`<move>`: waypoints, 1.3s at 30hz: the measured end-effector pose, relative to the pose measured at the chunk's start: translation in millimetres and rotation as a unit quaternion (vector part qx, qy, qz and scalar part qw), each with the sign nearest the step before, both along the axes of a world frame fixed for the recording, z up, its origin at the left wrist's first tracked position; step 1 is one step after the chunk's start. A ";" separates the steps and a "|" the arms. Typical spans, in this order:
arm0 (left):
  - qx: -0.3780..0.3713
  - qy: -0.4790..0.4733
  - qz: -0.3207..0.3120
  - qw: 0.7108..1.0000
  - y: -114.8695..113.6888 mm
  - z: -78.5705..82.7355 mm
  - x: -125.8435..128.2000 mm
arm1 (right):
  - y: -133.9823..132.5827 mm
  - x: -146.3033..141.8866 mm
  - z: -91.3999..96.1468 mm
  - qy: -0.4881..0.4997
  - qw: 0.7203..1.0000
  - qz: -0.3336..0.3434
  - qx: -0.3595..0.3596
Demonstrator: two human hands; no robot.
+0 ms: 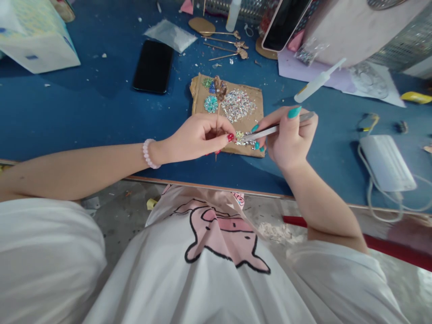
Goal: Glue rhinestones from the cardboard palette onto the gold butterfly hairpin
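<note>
Hairpin gripped below ornament by left hand; tweezers held by right hand. Hairpin judged light, stiff, ornament probably fragile; best grasped by shaft, ornament untouched.

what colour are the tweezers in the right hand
The tweezers are silver-grey, seen best in the head view.

Thin stick partly behind the left hand
</note>
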State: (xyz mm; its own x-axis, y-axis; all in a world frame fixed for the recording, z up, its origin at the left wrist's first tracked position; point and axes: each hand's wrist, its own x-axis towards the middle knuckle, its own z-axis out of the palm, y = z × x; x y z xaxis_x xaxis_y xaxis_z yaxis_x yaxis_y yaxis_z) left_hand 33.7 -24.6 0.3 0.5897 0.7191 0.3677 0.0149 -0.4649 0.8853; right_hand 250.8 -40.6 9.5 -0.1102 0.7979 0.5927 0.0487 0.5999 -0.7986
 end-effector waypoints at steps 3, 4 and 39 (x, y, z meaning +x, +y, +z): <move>-0.001 -0.003 0.001 1.000 -0.1 0.5 0.6 | -0.5 0.0 0.3 0.008 1.000 0.004 0.005; -0.001 -0.003 0.002 1.000 -0.1 0.6 0.6 | -0.5 -0.1 0.4 0.011 1.000 0.005 0.006; -0.035 0.029 -0.011 0.999 -2.7 9.6 1.2 | 1.7 2.4 -2.1 -0.019 0.999 0.028 0.012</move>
State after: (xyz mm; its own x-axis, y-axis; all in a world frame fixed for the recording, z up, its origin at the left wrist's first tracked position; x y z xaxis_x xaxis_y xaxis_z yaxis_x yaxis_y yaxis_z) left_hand 34.9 -27.3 9.9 0.6247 0.7284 0.2813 0.0585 -0.4029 0.9134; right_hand 253.2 -38.9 7.4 -0.1779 0.7756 0.6056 0.0448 0.6212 -0.7824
